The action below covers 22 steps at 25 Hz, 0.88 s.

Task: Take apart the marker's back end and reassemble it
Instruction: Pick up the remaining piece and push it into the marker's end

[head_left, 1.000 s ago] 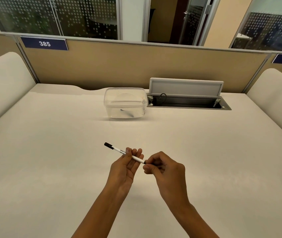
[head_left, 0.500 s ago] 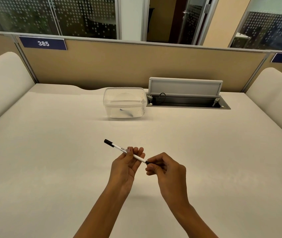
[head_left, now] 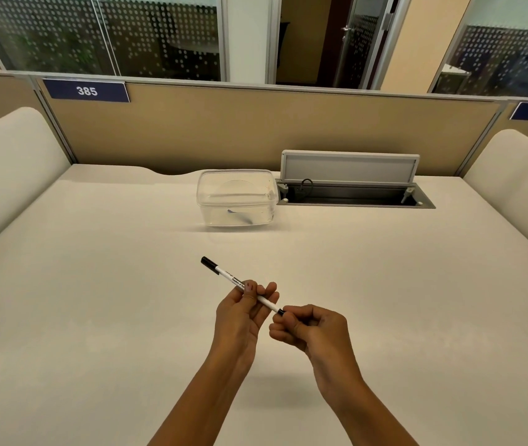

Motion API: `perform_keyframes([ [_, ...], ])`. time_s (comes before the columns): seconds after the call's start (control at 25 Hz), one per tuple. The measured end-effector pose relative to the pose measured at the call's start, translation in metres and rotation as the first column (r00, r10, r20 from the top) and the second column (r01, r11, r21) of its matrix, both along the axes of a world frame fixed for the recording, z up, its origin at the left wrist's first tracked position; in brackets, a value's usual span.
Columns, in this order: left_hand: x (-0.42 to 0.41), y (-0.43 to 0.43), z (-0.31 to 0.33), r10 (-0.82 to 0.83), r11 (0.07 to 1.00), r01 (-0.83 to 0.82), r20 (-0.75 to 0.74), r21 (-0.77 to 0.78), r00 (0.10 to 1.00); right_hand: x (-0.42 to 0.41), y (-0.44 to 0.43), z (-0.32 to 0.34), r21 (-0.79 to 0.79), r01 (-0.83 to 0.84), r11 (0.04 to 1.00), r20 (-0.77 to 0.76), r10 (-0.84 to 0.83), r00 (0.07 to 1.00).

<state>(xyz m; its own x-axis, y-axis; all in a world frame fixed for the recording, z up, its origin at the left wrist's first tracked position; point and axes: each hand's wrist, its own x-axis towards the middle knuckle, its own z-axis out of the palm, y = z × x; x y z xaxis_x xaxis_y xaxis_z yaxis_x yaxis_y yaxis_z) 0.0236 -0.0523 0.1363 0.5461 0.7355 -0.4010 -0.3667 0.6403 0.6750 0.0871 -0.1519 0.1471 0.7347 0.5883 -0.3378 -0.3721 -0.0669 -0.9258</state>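
Note:
A thin white marker (head_left: 229,278) with a black cap at its far left end slants above the desk. My left hand (head_left: 243,313) grips its barrel near the middle, fingers wrapped round it. My right hand (head_left: 311,328) pinches the marker's small black back end (head_left: 280,312) between thumb and fingertips. The back end still sits against the barrel; my fingers hide most of it.
A clear plastic box (head_left: 237,197) with a small dark item inside stands further back on the cream desk (head_left: 95,300). To its right is an open cable hatch (head_left: 353,194) with its lid raised. Padded dividers flank both sides.
Both hands and the marker have drifted slightly up and to the right in view. The grips look the same.

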Motion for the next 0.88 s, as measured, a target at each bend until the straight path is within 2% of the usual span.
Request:
perform_keyframes([
  [0.08, 0.001, -0.002, 0.0, -0.004, 1.0, 0.004, 0.02, -0.012, 1.0, 0.002, -0.003, 0.002, 0.031, 0.009, 0.999, -0.104, -0.006, 0.995],
  [0.16, 0.003, -0.002, 0.001, -0.003, 1.0, 0.004, 0.034, -0.024, 0.999, 0.005, -0.004, 0.001, 0.054, 0.02, 0.998, -0.138, -0.012, 0.99],
  [0.24, 0.005, -0.003, 0.002, 0.0, 1.0, 0.0, 0.027, -0.015, 1.0, 0.004, -0.003, 0.0, 0.019, 0.037, 0.999, -0.018, -0.037, 0.999],
  [0.28, 0.005, -0.003, 0.002, 0.007, 1.0, -0.007, 0.022, -0.005, 1.0, 0.003, -0.002, -0.002, -0.028, 0.043, 0.999, 0.139, -0.038, 0.99],
  [0.32, 0.005, -0.002, 0.003, 0.017, 1.0, -0.017, 0.019, 0.005, 1.0, 0.002, -0.002, -0.005, -0.08, 0.046, 0.996, 0.344, -0.015, 0.939],
  [0.4, 0.004, -0.002, 0.004, 0.039, 0.999, -0.039, 0.013, 0.012, 0.999, 0.0, -0.002, -0.013, -0.166, 0.032, 0.986, 0.702, 0.095, 0.706],
  [0.48, 0.005, -0.004, 0.005, 0.054, 0.999, -0.054, 0.0, 0.005, 0.999, 0.002, 0.0, -0.02, -0.213, 0.045, 0.976, 0.858, 0.165, 0.487],
  [0.56, 0.006, -0.007, 0.006, 0.065, 0.998, -0.065, -0.004, 0.003, 0.998, 0.005, 0.002, -0.022, -0.235, 0.091, 0.968, 0.896, 0.179, 0.407],
  [0.6, 0.007, -0.007, 0.007, 0.07, 0.998, -0.07, -0.009, 0.008, 0.998, 0.005, 0.004, -0.022, -0.237, 0.108, 0.965, 0.895, 0.174, 0.41],
  [0.68, 0.008, -0.007, 0.009, 0.077, 0.997, -0.076, -0.029, 0.029, 0.997, 0.004, 0.008, -0.02, -0.262, 0.105, 0.959, 0.857, 0.181, 0.483],
  [0.76, 0.009, -0.008, 0.01, 0.077, 0.995, -0.074, -0.041, 0.062, 0.996, 0.005, 0.011, -0.014, -0.318, 0.053, 0.947, 0.738, 0.212, 0.64],
  [0.88, 0.007, -0.012, 0.01, 0.066, 0.991, -0.058, -0.065, 0.123, 0.996, 0.008, 0.013, -0.006, -0.322, -0.056, 0.945, 0.471, 0.211, 0.857],
])
